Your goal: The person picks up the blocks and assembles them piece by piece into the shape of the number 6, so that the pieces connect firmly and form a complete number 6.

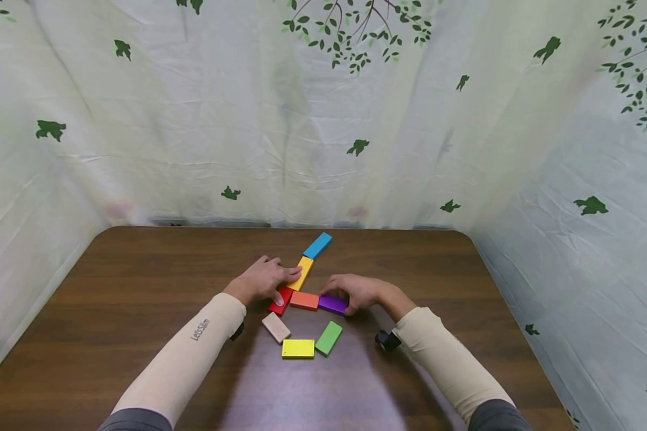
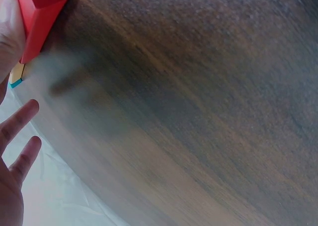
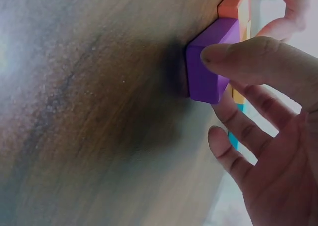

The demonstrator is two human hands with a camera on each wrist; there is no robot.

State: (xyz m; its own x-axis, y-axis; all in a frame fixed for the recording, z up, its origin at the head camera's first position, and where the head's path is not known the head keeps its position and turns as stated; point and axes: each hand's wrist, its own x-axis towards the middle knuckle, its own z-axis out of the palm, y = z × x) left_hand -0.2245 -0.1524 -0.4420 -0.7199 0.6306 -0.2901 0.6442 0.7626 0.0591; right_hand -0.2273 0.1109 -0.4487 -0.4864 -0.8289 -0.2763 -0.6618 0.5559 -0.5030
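In the head view, my left hand [image 1: 265,279] rests over the line of blocks, its thumb touching the red block [image 1: 281,300] and a fingertip on the amber block [image 1: 302,270]. Two of its other fingers reach out straight in the left wrist view. Between thumb and fingers, my right hand [image 1: 362,290] pinches the purple block [image 1: 332,304], which lies flat on the table. An orange block [image 1: 304,300] joins the purple block to the red one. From the amber block's far end a blue block [image 1: 317,245] continues at a slant.
Nearer the front lie a pale pink block [image 1: 276,327], a yellow block [image 1: 298,349] and a green block [image 1: 329,338], forming a curve. The brown wooden table [image 1: 140,335] ends at a white curtain [image 1: 194,137] with leaf prints.
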